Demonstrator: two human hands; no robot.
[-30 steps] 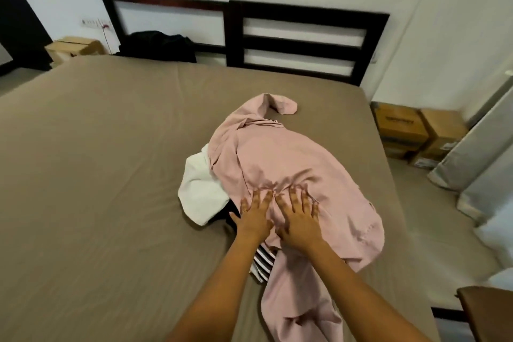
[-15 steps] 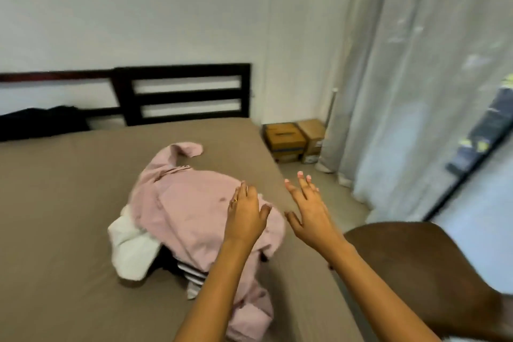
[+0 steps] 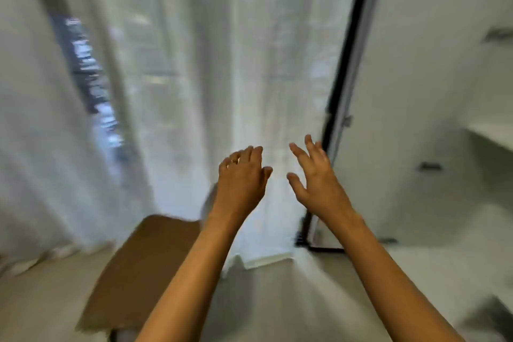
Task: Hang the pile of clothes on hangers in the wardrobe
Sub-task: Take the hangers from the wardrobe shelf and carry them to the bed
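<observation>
Both hands are raised and empty: left hand [image 3: 240, 178] with loosely bent fingers, right hand [image 3: 316, 175] with fingers spread. Blurred brown wooden seat-like surface [image 3: 138, 272] lies below-left of them. White sheer curtain [image 3: 194, 64] hangs beyond. Right of the right hand are white panels with dark handles [image 3: 430, 166], probably the wardrobe. Clothes pile and hangers are out of view. Likely step is fetching a hanger, so next is opening a door.

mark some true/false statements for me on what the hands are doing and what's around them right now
1. The left hand holds a garment. False: it is empty, with its fingers relaxed.
2. The right hand is open and holds nothing. True.
3. White curtains hang beyond the hands. True.
4. The two hands touch each other. False: a gap separates them.
5. A ring sits on a finger of the left hand. True.
</observation>
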